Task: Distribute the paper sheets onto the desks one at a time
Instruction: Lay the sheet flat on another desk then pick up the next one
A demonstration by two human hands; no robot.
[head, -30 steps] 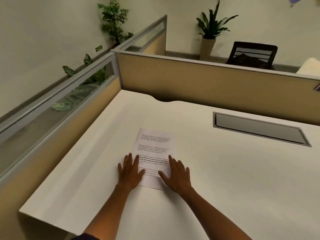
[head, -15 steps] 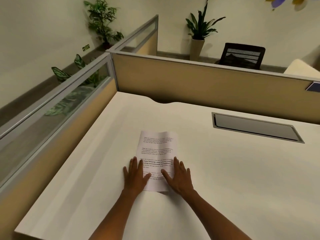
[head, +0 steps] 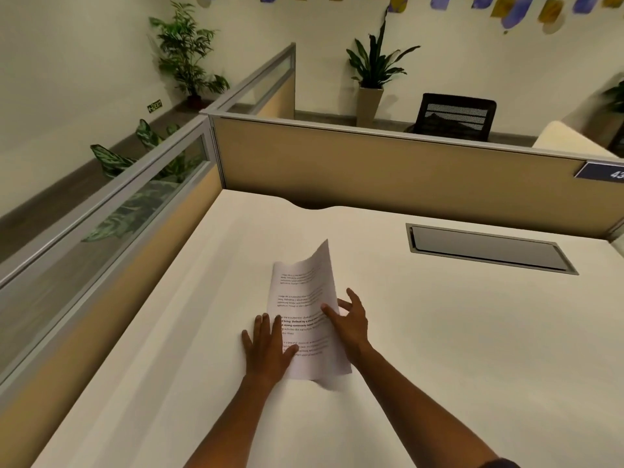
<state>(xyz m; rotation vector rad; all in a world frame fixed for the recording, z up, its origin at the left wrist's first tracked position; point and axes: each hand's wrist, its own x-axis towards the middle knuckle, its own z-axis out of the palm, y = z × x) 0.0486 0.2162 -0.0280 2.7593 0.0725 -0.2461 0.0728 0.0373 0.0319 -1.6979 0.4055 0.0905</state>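
Left hand (head: 268, 351) flat, palm down, fingers spread, pressing the left edge of the printed paper sheet (head: 305, 312) onto the white table (head: 439, 349); left grip is released, nothing pinched, just weight on the page. Right hand (head: 351, 324) sits at the sheet's right edge: thumb on top of the printed face, fingers curled past the edge on the far side, so the right grip looks closed on that edge of the sheet, though the contact under the paper is hidden. Sheet lies between the two hands, near end on the table just beyond the left wrist, right side lifted and curled up, far right corner standing clear of the surface ahead of the right fingers. Text runs in several blocks, one bold line close to the left fingertips; too small to read. Ahead and right of the right hand, well apart, a grey rectangular cable hatch (head: 489, 248) set flush in the table. Beyond both hands, tan partition panel (head: 388, 173) along the far edge with a notch in the tabletop at its foot; a second partition with a glass strip (head: 111, 211) runs along the left of the left hand. Dark number plate (head: 602, 171) on the far panel, far right. Behind the panel: black mesh chair (head: 456, 117) and potted plant (head: 371, 72).
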